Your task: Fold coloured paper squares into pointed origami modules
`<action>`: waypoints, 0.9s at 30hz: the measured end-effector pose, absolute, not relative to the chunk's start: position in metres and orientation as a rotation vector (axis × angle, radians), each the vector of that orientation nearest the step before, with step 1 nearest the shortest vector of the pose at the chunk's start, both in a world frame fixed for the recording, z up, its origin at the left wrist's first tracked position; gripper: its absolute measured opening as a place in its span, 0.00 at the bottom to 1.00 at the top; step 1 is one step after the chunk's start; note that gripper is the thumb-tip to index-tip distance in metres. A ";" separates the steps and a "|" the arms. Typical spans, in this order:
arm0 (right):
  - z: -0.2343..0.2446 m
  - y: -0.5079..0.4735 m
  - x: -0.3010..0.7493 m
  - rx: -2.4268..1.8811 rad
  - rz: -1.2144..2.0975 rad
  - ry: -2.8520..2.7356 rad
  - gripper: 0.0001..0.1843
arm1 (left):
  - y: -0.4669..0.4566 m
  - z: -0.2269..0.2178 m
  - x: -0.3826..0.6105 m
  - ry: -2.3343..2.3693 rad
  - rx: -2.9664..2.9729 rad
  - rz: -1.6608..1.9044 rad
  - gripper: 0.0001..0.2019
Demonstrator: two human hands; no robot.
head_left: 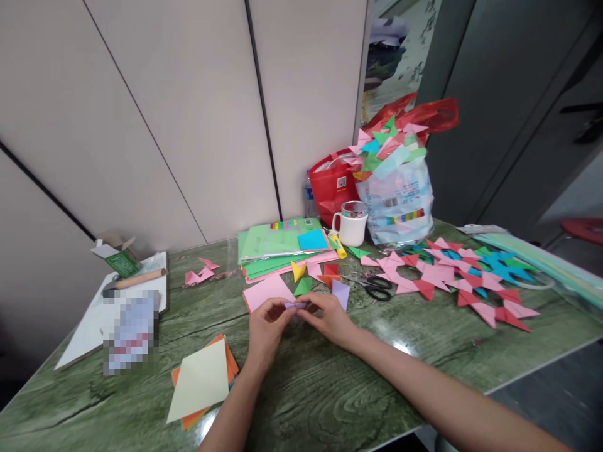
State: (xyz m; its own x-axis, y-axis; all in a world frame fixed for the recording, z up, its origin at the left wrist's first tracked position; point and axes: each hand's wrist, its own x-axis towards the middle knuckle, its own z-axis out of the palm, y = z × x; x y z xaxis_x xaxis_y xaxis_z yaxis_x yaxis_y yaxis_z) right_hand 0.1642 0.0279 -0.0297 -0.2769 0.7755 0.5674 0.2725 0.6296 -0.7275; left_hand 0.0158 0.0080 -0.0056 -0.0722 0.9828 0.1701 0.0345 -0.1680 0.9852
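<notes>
My left hand (266,326) and my right hand (330,317) meet over the green table (330,389), fingers pinched together on a small folded lilac paper piece (295,306). Just beyond them lies a pink paper sheet (266,290). Small folded triangles sit close by: a yellow one (298,270), a green one (303,287), a red-orange one (330,274) and a lilac one (340,293). Black scissors (377,287) lie right of those.
A stack of yellow and orange paper squares (202,383) lies at front left. Behind are a stack of green and pink sheets (277,251), a white mug (351,224), bags of folded pieces (396,182), and a chain of pink, red and blue folded stars (461,276). A clipboard (117,307) sits left.
</notes>
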 end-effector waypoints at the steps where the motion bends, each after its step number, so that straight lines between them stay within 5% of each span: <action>1: -0.029 0.028 0.164 -0.847 0.646 -1.834 0.06 | 0.008 -0.005 0.016 1.204 1.325 1.375 0.07; 17: -0.026 0.029 0.165 -0.869 0.871 -1.781 0.06 | 0.009 -0.007 0.012 1.341 1.317 1.461 0.06; 27: -0.026 0.029 0.160 -0.820 1.322 -1.437 0.17 | 0.010 -0.008 0.013 1.203 1.195 1.535 0.07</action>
